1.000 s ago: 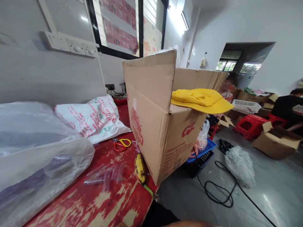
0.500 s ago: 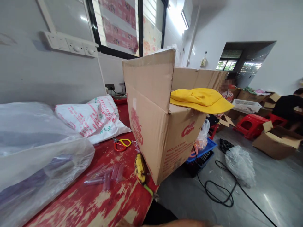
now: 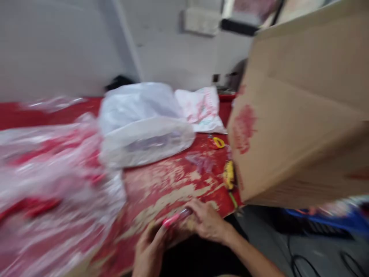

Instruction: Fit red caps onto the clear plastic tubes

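The picture is blurred by motion. My left hand (image 3: pixel 150 250) and my right hand (image 3: pixel 206 221) meet at the near edge of the worn red table (image 3: pixel 161 184). Between their fingers they hold a small clear tube with a pink end (image 3: pixel 174 218). Left of the hands lies a heap of clear plastic bags with red items inside (image 3: pixel 52 184). A little beyond the right hand lies a banana (image 3: pixel 229 175), close against a big cardboard box (image 3: pixel 300 115).
A full clear plastic sack (image 3: pixel 144 127) and a white printed bag (image 3: pixel 201 107) lie further back. Yellow-handled scissors (image 3: pixel 216 141) rest near the box. Loose clear tubes (image 3: pixel 201 161) lie mid-table. A blue crate (image 3: pixel 331 219) and black cables (image 3: pixel 300 261) are on the floor at right.
The view has swung left and down. Both hands, out of sight before, now show at the table edge holding a pink-ended tube. The room at right has left the frame.
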`<state>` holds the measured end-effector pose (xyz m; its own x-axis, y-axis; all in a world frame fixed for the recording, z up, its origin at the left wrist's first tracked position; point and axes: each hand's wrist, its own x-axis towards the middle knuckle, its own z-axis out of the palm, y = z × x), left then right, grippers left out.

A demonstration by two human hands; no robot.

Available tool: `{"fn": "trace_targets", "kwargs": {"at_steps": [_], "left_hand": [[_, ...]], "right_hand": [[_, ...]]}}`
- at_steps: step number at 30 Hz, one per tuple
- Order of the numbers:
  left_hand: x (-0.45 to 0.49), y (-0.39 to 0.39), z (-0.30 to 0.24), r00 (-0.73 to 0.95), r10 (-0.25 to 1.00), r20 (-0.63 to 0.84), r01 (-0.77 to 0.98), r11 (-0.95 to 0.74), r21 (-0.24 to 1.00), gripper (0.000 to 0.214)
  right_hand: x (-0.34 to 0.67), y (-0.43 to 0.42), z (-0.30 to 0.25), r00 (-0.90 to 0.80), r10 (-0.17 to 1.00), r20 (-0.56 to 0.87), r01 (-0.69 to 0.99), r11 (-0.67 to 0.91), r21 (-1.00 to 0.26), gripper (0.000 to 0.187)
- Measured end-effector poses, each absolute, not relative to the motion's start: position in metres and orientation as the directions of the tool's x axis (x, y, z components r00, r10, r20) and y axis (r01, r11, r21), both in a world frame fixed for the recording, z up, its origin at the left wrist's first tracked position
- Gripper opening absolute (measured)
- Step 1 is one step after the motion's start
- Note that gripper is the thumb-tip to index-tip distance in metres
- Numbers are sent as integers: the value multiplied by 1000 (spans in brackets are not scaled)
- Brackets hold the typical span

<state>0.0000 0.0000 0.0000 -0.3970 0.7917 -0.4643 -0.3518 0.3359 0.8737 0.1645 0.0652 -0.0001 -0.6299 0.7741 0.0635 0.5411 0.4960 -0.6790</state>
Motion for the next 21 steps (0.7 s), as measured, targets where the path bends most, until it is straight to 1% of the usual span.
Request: {"fn": "trace_targets", "kwargs": {"at_steps": [1, 2, 4, 6, 9, 11, 13, 15, 17, 19, 21], "left_hand": [[-3, -1, -7, -345, 826, -445, -424, 286, 859, 45], [-6, -2, -13, -323, 849, -418, -473, 238, 848, 40], [-11, -4, -22, -347, 859, -377, -525, 156, 837, 31], [-12, -8, -24, -359, 854, -378, -557, 129, 820, 28], [-10, -11, -23, -331, 871, -363, -559, 129, 819, 25], [-10, -12, -25, -314, 886, -342, -546, 127, 828, 22], [-10, -12, -29, -304, 890, -339, -542, 132, 830, 21], [-11, -13, -34, -304, 889, -342, -541, 134, 830, 22], [-11, -13, -38, -314, 885, -343, -545, 128, 828, 23], [-13, -14, -39, -324, 886, -333, -539, 116, 834, 23], [-15, -14, -39, -317, 892, -322, -524, 118, 843, 23]], "right_hand": [[166, 65, 0, -619, 780, 91, 504, 483, -716, 30], [167, 67, -2, -610, 787, 87, 498, 467, -730, 29], [167, 71, -6, -619, 782, 69, 493, 456, -741, 25], [165, 72, -9, -627, 776, 72, 481, 459, -747, 26], [162, 73, -10, -661, 745, 87, 427, 469, -773, 25], [159, 74, -9, -683, 729, 42, 416, 435, -799, 18], [156, 76, -8, -659, 752, -5, 439, 379, -815, 25], [154, 77, -8, -614, 789, -17, 457, 338, -823, 31], [154, 78, -8, -608, 794, 7, 445, 347, -825, 27], [155, 78, -8, -651, 759, 25, 419, 386, -822, 23], [156, 78, -9, -698, 716, 13, 400, 405, -822, 25]]}}
